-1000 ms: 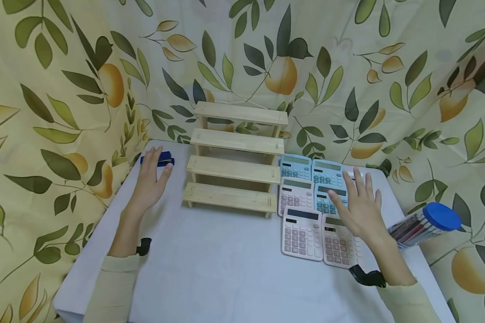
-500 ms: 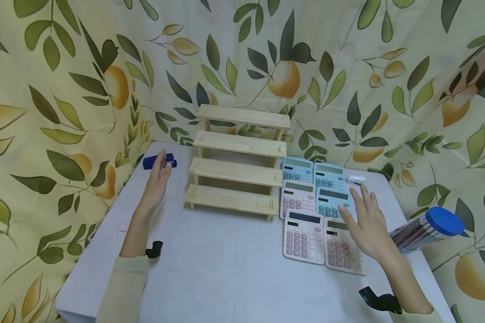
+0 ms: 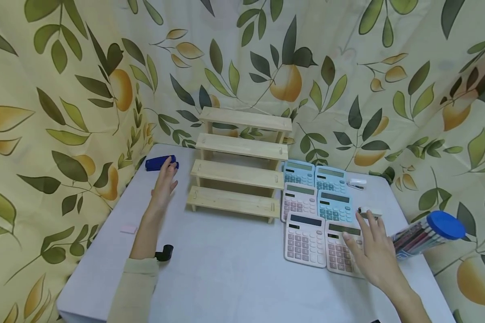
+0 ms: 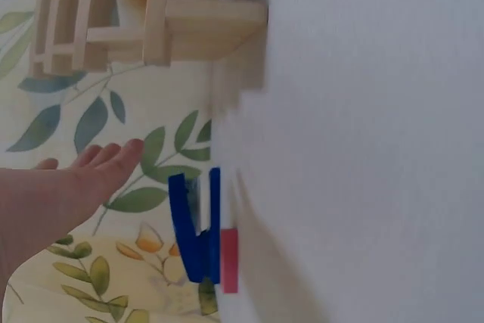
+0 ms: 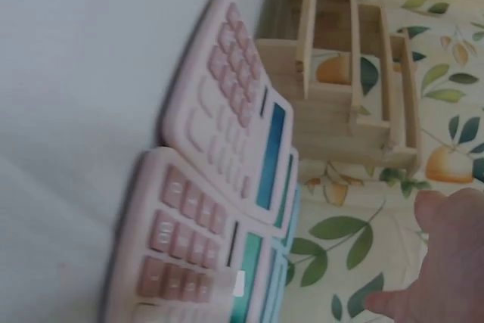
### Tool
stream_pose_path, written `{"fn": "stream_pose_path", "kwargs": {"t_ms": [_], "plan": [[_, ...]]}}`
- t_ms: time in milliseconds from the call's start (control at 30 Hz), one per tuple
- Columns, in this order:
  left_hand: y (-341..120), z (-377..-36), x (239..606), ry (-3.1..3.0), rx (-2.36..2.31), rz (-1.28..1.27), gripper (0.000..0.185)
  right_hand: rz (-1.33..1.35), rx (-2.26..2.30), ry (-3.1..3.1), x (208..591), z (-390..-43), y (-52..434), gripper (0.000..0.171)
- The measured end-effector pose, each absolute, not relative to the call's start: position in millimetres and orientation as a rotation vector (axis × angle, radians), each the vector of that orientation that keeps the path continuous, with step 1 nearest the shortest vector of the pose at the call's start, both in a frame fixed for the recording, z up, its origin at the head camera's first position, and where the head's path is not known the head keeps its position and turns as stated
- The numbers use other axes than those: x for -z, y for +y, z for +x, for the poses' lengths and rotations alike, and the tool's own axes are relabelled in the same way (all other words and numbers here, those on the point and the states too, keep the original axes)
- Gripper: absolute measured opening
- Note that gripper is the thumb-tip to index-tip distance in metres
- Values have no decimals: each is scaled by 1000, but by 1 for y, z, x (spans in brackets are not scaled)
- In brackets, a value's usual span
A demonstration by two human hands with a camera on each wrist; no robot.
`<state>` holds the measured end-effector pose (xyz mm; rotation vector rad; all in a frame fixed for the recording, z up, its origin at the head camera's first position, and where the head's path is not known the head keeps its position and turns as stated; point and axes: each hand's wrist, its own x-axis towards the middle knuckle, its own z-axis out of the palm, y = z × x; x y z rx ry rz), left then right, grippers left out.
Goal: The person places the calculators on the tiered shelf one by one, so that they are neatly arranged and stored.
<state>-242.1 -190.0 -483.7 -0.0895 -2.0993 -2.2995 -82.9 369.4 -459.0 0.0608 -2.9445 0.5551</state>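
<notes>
Left hand [image 3: 163, 181]: your fingers straight, relaxed, pointing to 12 o'clock, holding nothing.
Right hand [image 3: 373, 255]: your fingers spread, pointing to 11 o'clock, holding nothing.
Forearms: both stretched forward, sleeves at elbows.

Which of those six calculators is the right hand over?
The pink calculator at the front right of the block. The right hand hovers above its right part; the other pink calculators and the blue ones lie uncovered.

We see a table [image 3: 234, 273] under a pale lilac cloth, evenly lit. Around it hangs a cream curtain [image 3: 388, 67] (printed with dark leaves and orange fruit).
</notes>
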Motion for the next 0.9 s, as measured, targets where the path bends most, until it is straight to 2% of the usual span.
{"fn": "stream_pose_path", "kwargs": {"t_ms": [367,900], "plan": [[-179,-240,508,-1509,2811,324,60,-58,-476,-2997,491,-62,372,94],[-165,-237,523,-1212,3057,371,61,-208,-545,-3167,512,-56,366,133]]}}
